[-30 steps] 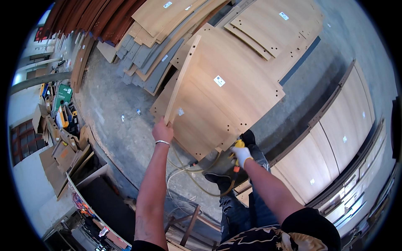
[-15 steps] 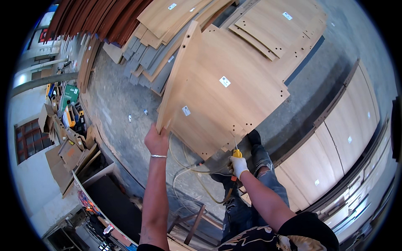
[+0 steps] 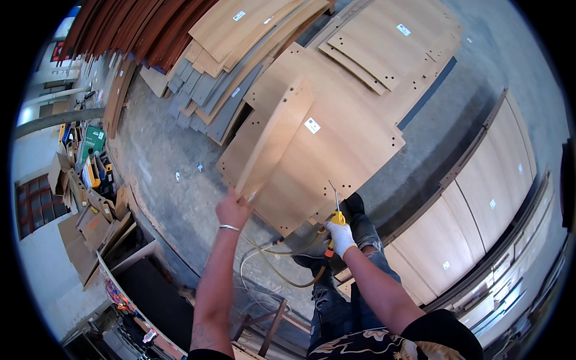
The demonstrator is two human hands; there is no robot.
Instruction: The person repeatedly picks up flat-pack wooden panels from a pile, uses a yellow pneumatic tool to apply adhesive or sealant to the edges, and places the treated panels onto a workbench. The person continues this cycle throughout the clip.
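My bare left hand (image 3: 233,210), with a silver bracelet at the wrist, grips the near end of a light wood-coloured board (image 3: 273,138). The board is tilted up on its side, with dark holes at its far end. Beneath it lies a stack of flat wood panels (image 3: 354,138) with corner holes and white labels. In a white glove, my right hand (image 3: 341,238) is closed around a yellow air blow gun (image 3: 339,217). Its thin metal nozzle points up over the near edge of the panels. A yellowish hose (image 3: 309,282) trails from the gun's handle.
Grey and wood boards (image 3: 210,90) are piled at the far left, beside reddish-brown strips (image 3: 120,27). More panels (image 3: 462,210) lie along the right. Cardboard scraps (image 3: 96,222) and a dark bin (image 3: 159,294) stand on the left. My feet are at the stack's near edge.
The held board has swung over to the right, its far end lower and nearer, showing more of its face. The blow gun's nozzle has come up slightly and shows more clearly.
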